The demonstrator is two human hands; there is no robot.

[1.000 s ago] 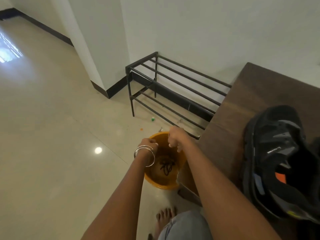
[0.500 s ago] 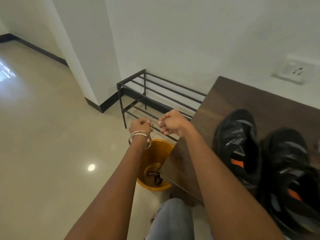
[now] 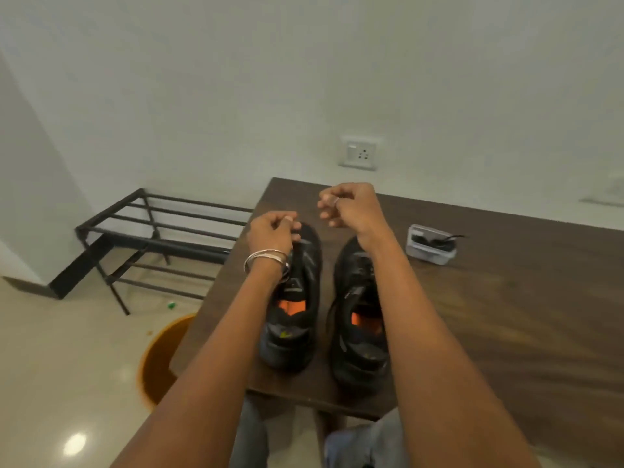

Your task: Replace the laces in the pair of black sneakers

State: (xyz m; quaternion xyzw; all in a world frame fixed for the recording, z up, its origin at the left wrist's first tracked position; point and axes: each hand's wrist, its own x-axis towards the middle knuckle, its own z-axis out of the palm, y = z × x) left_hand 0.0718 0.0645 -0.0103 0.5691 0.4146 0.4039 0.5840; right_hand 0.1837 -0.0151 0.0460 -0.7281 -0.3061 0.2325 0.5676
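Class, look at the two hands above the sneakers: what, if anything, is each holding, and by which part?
Nothing visible: the left hand and right hand have curled fingers above the sneakers, with no lace seen.

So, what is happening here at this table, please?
A person sits at a dark wooden table with a pair of black sneakers with orange insoles in front of them. The left hand and right hand hover over the toes, fingers curled, seemingly holding nothing. A small white box sits further right. An orange bucket stands on the floor beside the table.
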